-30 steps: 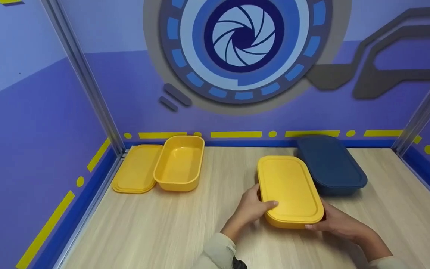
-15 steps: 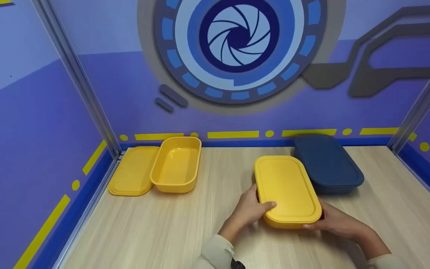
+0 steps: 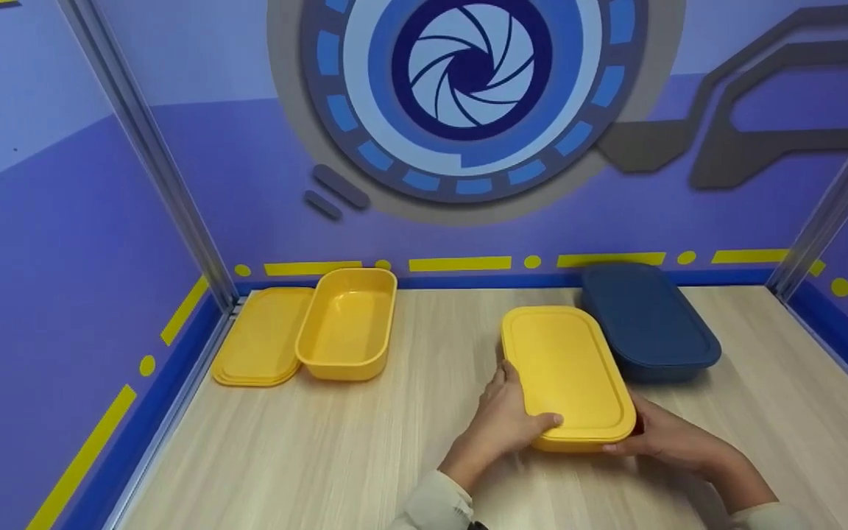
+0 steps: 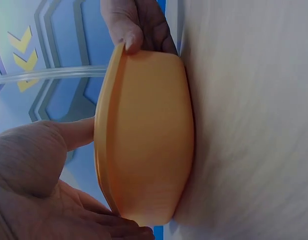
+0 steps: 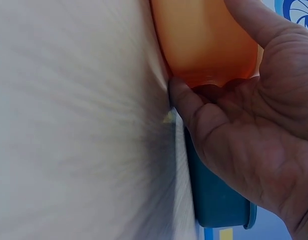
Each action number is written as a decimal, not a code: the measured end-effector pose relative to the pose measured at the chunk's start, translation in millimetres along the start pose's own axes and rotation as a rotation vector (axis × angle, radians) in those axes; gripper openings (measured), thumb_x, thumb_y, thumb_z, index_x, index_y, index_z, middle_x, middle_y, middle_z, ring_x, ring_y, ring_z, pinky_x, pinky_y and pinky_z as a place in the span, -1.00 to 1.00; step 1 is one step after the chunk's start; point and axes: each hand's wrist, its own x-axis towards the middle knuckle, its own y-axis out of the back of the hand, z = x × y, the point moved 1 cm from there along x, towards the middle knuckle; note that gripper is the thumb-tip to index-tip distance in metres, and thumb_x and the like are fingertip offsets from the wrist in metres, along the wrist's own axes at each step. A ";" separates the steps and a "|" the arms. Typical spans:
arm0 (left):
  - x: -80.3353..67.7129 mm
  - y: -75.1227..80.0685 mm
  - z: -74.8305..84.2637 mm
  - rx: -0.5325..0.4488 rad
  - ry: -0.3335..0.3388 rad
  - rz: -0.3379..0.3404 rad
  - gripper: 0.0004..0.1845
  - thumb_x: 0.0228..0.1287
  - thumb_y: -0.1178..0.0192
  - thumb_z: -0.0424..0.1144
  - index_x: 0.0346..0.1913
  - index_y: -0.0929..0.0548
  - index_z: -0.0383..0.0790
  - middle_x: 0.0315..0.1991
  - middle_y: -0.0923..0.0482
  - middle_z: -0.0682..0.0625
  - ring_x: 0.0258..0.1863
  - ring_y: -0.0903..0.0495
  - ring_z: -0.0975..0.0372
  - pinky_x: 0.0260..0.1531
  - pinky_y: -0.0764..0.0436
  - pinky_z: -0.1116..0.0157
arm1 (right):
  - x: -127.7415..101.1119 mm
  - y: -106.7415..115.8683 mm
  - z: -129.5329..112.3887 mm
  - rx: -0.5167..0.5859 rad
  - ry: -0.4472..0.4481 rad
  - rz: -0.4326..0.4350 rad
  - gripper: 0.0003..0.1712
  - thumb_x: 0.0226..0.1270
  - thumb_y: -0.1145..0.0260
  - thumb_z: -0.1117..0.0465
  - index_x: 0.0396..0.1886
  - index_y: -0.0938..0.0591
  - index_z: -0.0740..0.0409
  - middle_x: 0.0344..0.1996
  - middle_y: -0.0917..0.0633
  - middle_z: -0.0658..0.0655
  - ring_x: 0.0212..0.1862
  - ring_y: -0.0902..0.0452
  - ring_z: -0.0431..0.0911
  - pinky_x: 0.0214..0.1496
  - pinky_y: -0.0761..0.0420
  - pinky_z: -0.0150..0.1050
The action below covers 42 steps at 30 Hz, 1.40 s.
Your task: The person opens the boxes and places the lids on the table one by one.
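Shifted nearer, left hand (image 3: 506, 423) and right hand (image 3: 663, 440) clasp lidded yellow box (image 3: 567, 372), lengthwise front-to-back.

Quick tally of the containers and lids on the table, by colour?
Yellow: 3, the closed box held by the left hand and right hand, the open box, the loose lid
Dark blue: 1, the closed box
Total: 4

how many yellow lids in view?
2. One lid sits on the yellow box both hands grip at centre; the other lid lies flat at far left beside the open yellow box.
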 end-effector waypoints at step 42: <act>-7.7 -22.8 10.0 0.517 -0.167 0.049 0.34 -0.08 -0.54 0.50 0.65 -0.29 -0.25 0.76 0.02 -0.23 0.80 0.10 0.01 0.62 -0.38 0.23 | -0.5 1.3 2.0 0.044 0.043 -0.050 0.08 0.40 -0.51 0.22 0.73 -0.07 0.13 0.52 -0.42 0.24 0.28 -0.55 -0.20 0.26 -0.51 -0.54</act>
